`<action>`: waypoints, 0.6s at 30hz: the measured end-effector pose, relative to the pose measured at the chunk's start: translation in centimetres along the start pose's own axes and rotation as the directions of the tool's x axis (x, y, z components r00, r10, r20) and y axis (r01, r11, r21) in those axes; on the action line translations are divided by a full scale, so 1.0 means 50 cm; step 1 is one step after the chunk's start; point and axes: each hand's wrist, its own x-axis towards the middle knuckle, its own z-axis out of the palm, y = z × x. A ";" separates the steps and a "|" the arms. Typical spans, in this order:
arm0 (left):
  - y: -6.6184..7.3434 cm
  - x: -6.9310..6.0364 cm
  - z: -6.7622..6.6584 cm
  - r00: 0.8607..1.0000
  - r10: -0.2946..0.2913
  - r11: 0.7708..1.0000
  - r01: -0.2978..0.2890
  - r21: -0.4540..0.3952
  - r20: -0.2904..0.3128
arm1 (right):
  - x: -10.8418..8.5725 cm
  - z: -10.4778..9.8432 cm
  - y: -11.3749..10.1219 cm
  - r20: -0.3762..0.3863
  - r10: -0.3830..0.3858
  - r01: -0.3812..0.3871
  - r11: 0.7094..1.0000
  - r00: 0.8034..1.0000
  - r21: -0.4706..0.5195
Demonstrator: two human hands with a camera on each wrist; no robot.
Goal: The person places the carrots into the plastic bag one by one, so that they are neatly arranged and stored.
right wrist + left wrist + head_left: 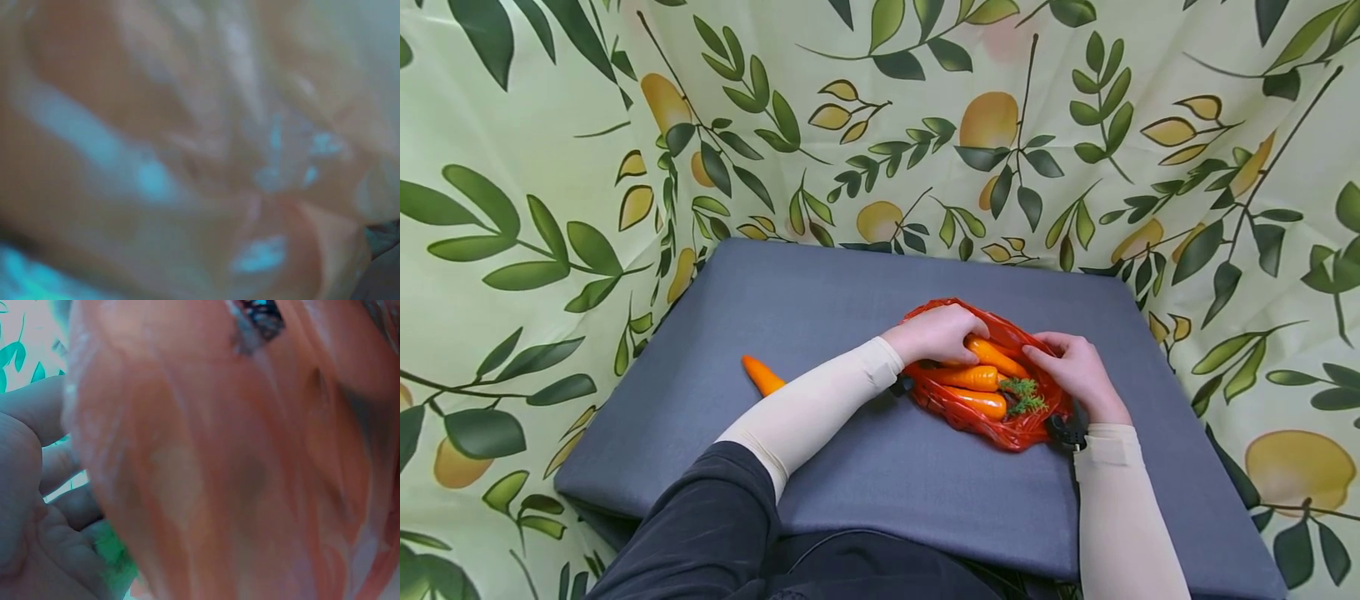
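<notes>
A red plastic bag (947, 417) lies opened on the grey table, with several orange carrots (973, 377) inside and green tops (1026, 396) on their right ends. My left hand (938, 332) reaches in over the bag's far left rim; its thumb and fingers grip the end of the uppermost carrot (1000, 354). At the right side, my right hand (1078, 371) holds the bag's rim between thumb and fingers. In the left wrist view, blurred bag film (206, 456) covers much of the left hand (44, 506). The right wrist view shows only blurred shiny film (187, 144).
A single carrot (762, 375) lies on the table (820, 308) left of the bag, partly hidden behind my left forearm. Leaf-and-fruit patterned cloth (925, 125) hangs around the table's back and sides. Dark wrist straps (1067, 429) sit close to the bag.
</notes>
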 end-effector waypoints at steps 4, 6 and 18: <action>-0.001 -0.006 -0.006 1.000 0.004 1.000 -0.004 0.006 -0.005 | -0.002 -0.001 -0.004 0.000 0.003 -0.003 1.000 1.000 -0.016; -0.001 -0.009 -0.009 1.000 0.004 1.000 -0.004 0.009 -0.009 | -0.002 0.000 -0.004 0.002 0.003 -0.003 1.000 1.000 -0.022; -0.007 -0.042 -0.041 1.000 0.018 1.000 -0.018 -0.018 -0.015 | 0.002 0.001 -0.004 0.006 0.002 -0.002 0.999 1.000 -0.046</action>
